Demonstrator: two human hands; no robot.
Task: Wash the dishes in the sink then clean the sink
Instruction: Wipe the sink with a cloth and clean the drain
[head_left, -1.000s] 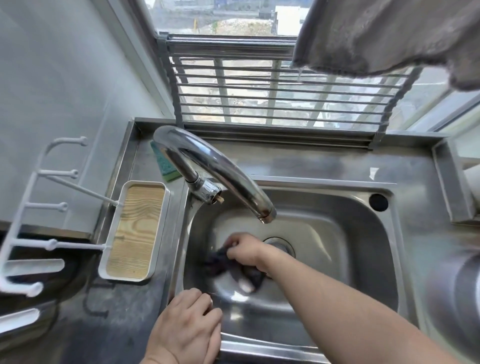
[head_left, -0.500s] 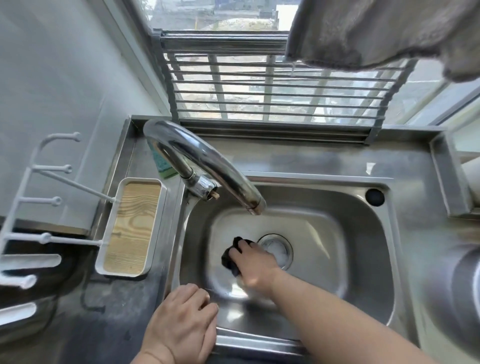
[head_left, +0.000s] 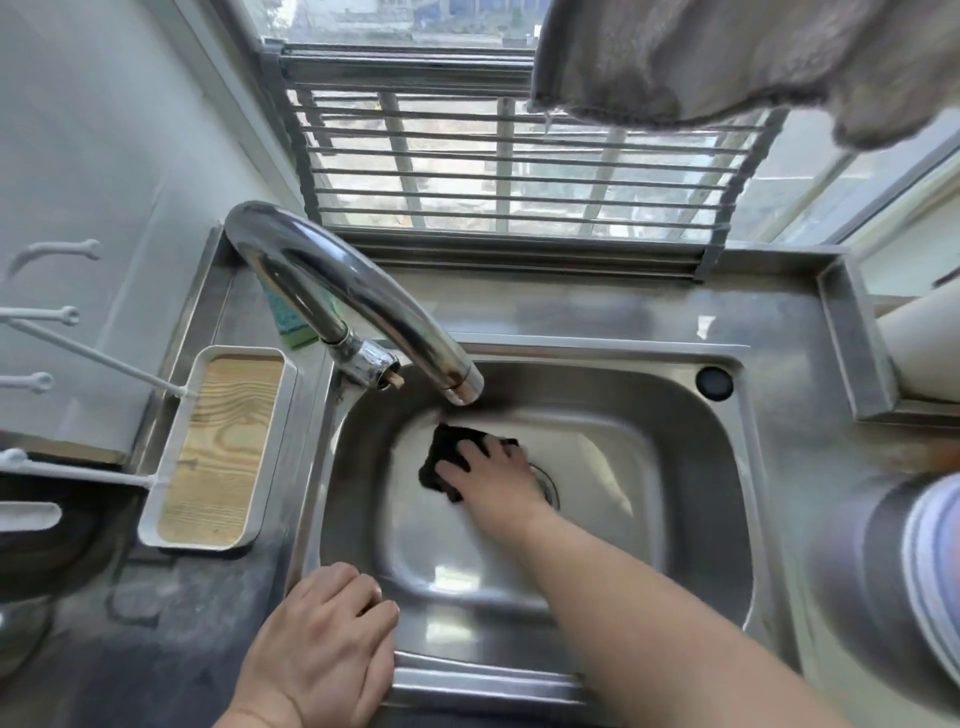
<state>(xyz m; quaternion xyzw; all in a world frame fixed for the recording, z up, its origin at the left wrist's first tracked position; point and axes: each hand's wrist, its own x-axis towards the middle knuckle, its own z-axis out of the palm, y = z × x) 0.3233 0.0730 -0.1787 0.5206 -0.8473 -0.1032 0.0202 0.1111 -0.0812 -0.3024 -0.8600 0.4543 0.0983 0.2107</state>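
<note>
A person leans over a steel sink (head_left: 691, 467), seen from the head camera. The right hand (head_left: 498, 475) is down in the basin, fingers spread and fairly straight, pressing a dark cloth (head_left: 441, 457) flat against the basin floor just left of the drain (head_left: 545, 480). The cloth lies under and ahead of the fingertips, bunched toward the basin's far-left corner, almost directly beneath the faucet (head_left: 358, 306) spout. It has no clear long axis; it is a crumpled wad. No water runs from the spout, and no dishes show in the basin.

The left hand (head_left: 322, 644) rests on the sink's near rim at its near-left corner, fingers loosely curled over the edge and gripping nothing. The right hand is plainly the nearer to the cloth and does the work. In my judgement the dishes are finished and the sink is being scrubbed. The next stroke would turn on which way the cloth slides from the fingers: the unwiped floor lies toward the near and right sides of the basin.

A wood-lined tray (head_left: 218, 457) sits on the counter's left edge, a green sponge (head_left: 293, 327) behind the faucet, a grey towel (head_left: 727, 57) hanging overhead. No brand, label or readable writing is visible anywhere.
</note>
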